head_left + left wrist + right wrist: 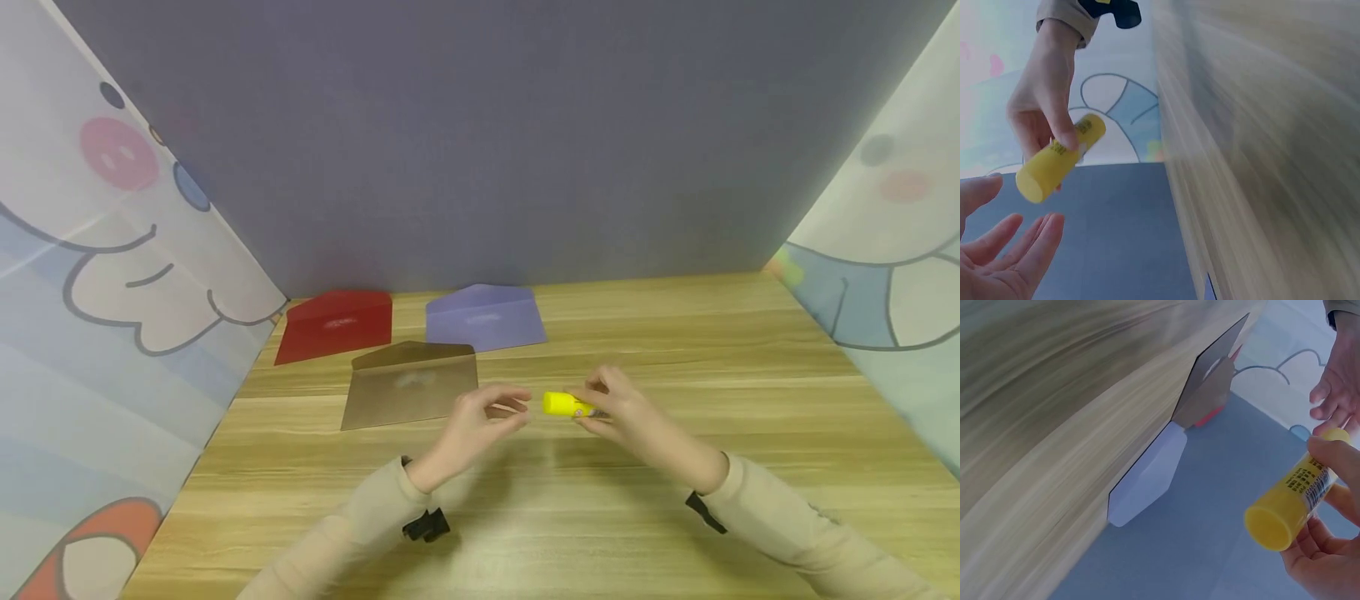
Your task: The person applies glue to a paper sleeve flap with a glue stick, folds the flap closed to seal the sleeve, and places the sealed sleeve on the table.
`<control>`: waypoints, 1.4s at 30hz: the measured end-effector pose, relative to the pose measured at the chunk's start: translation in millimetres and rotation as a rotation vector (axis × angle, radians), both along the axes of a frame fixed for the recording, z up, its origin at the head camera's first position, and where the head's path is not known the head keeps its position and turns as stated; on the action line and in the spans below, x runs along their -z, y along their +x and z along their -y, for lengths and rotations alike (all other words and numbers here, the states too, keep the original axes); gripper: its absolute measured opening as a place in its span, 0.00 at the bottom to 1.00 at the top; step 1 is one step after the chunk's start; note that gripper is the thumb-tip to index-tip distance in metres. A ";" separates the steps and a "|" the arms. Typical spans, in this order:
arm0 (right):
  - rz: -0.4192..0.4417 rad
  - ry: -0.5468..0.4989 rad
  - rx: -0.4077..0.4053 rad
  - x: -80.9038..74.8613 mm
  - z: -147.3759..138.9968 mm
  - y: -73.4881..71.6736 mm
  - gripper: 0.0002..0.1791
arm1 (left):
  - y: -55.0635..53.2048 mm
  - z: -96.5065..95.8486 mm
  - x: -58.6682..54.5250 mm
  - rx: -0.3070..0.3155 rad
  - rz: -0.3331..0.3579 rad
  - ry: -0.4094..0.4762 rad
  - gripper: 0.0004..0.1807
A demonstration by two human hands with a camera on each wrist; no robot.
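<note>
A yellow glue stick (559, 404) is held above the table by my right hand (626, 415), thumb on one side and fingers on the other. Printed text and a barcode show on its barrel (1300, 487) in the right wrist view. My left hand (483, 421) hovers just left of the glue stick's capped end, fingers apart from the thumb and nothing between them. In the left wrist view a small gap separates the left fingers (1035, 247) from the glue stick (1044, 175).
Three envelopes with raised flaps lie on the wooden table (675, 333): a red one (337, 329), a purple one (487, 321) and a brown one (412, 392). Each bears a pale mark. A grey panel (525, 150) stands behind, with cartoon-printed walls at both sides.
</note>
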State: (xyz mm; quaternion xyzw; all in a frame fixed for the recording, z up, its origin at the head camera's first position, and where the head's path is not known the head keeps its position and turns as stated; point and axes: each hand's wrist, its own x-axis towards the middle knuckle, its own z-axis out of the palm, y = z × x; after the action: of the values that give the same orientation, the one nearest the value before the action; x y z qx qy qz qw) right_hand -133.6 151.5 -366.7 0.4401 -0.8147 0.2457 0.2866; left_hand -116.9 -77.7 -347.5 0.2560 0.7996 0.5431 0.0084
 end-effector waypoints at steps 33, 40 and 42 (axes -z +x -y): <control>-0.011 0.074 0.054 2.9 -4.0 6.5 0.20 | 12.5 -13.1 -9.7 -0.133 0.033 0.085 0.14; -0.007 0.002 0.051 6.1 -11.6 6.0 0.16 | 0.4 2.0 12.3 -0.166 0.009 0.073 0.15; -0.015 -0.022 0.051 7.0 -12.1 5.6 0.24 | 0.0 6.3 13.6 -0.171 -0.016 0.067 0.15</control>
State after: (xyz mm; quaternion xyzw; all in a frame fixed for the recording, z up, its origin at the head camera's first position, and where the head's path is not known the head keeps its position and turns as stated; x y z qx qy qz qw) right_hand -128.0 163.6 -373.7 0.4179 -0.8208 0.2439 0.3037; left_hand -116.8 -83.9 -361.1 0.1911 0.8001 0.5662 -0.0529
